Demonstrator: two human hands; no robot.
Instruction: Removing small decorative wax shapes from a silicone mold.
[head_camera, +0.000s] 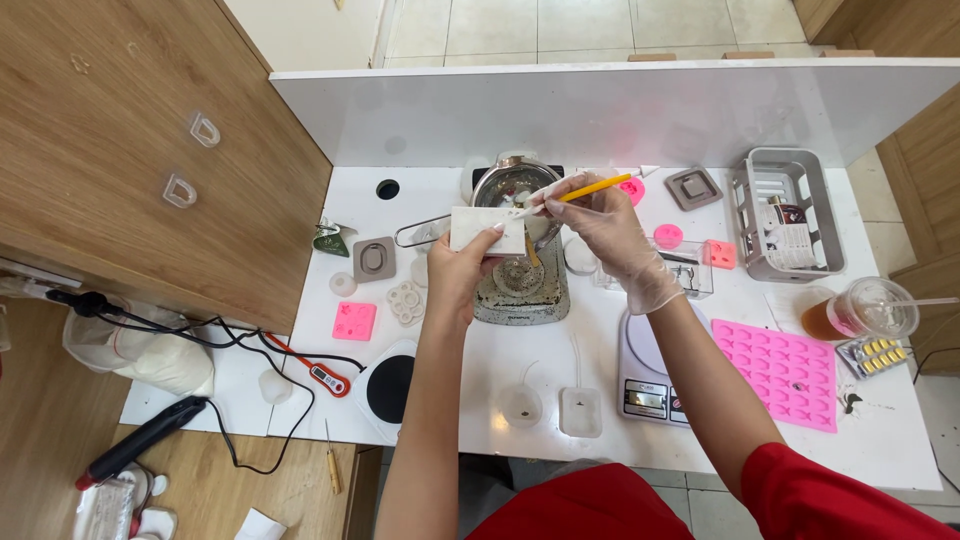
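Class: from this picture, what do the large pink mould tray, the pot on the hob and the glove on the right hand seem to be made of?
Pink mould tray: probably silicone, matte, with rows of moulded cavities. Pot: metal, likely steel, with a shiny grey rim. Glove on the right hand: thin clear plastic, wrinkled and see-through.

right hand (615, 235): clear thin glove | left hand (462, 268): ungloved | clothing: red
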